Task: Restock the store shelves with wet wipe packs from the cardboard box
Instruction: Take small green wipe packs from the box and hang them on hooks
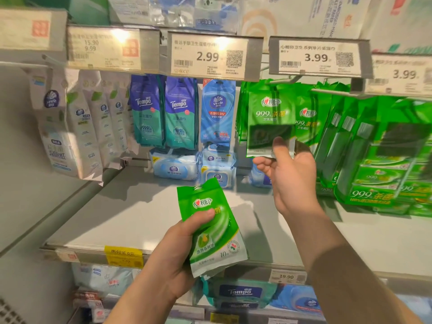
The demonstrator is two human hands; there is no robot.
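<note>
Two hands, each with green wet wipe packs, at the hanging hooks of a store shelf.

The hook behind the front hanging green plastic wipe pack (271,118) is hidden, and that pack's lower panel is blurred dark. The right hand (289,174), raised with its palm turned inward, pinches the pack's bottom edge between thumb and fingers. The left hand (177,249), lower and before the grey shelf board (131,213), grips a small stack of green-and-white wipe packs (212,228), thumb across the top one; how many is unclear.
</note>
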